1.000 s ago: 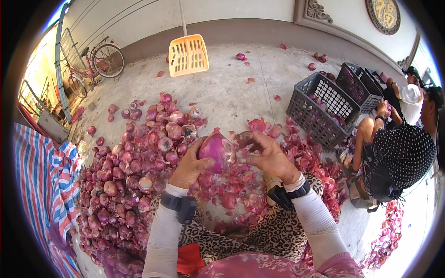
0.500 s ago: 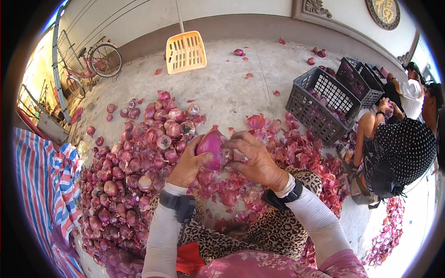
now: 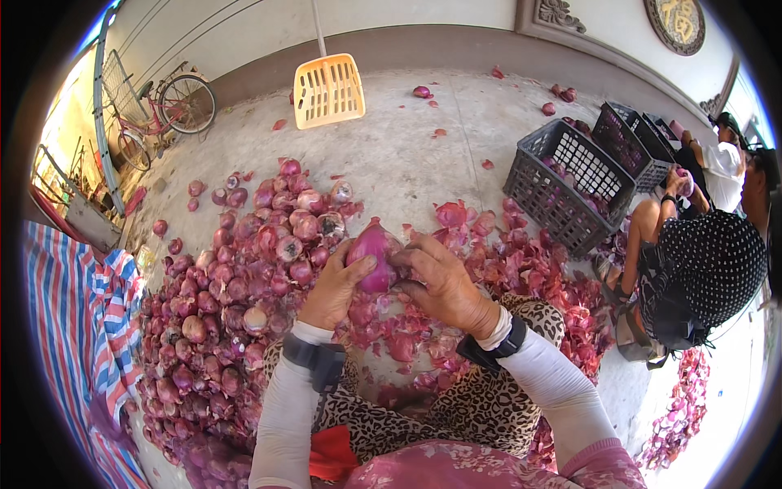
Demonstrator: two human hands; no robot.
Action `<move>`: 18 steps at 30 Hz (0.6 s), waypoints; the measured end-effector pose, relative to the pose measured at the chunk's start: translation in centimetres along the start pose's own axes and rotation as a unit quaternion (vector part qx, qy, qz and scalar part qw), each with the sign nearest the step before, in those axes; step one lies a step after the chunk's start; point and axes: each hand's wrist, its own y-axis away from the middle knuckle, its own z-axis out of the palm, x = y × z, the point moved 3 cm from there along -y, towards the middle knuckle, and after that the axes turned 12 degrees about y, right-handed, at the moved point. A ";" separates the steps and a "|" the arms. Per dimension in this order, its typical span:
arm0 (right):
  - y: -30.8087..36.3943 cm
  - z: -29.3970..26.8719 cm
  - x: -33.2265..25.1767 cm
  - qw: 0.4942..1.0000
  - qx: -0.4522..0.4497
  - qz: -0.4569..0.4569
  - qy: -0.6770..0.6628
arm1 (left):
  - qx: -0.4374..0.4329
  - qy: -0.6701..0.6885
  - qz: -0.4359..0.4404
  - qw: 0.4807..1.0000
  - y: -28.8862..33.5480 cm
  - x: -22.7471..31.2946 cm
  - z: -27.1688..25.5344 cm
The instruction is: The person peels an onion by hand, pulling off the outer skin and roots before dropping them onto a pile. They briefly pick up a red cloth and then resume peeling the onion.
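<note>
While left hand [image 3: 328,285] holds onion [image 3: 373,257], right hand [image 3: 444,281] grips

The head view comes from the left 1 of 2 fisheye cameras worn side by side on the person's head. Upright and unmirrored, it looks down over the floral pink top [image 3: 472,470] and leopard-print trousers [image 3: 481,411]. The left hand [image 3: 330,287] and right hand [image 3: 448,284] sit close, around mid-picture, with white sleeves [image 3: 558,387] entering from the lower edge. Ahead, it reaches across the concrete floor [image 3: 391,155] to the farther wall [image 3: 415,18], whose base bends into an arc.
</note>
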 end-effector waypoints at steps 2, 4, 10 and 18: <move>0.0 0.2 -0.1 1.000 -0.003 -0.010 0.005 | 0.011 0.002 0.001 1.000 0.1 -0.1 -0.3; 0.1 0.6 0.1 1.000 -0.005 -0.019 0.011 | 0.021 0.004 0.001 1.000 0.2 0.0 -0.2; 0.2 0.7 0.4 0.999 0.007 -0.041 0.016 | 0.036 0.029 -0.017 0.999 0.6 0.3 1.0; 0.9 1.8 0.3 0.993 -0.100 -0.060 0.002 | 0.004 0.090 -0.008 0.996 -0.5 -0.1 -0.1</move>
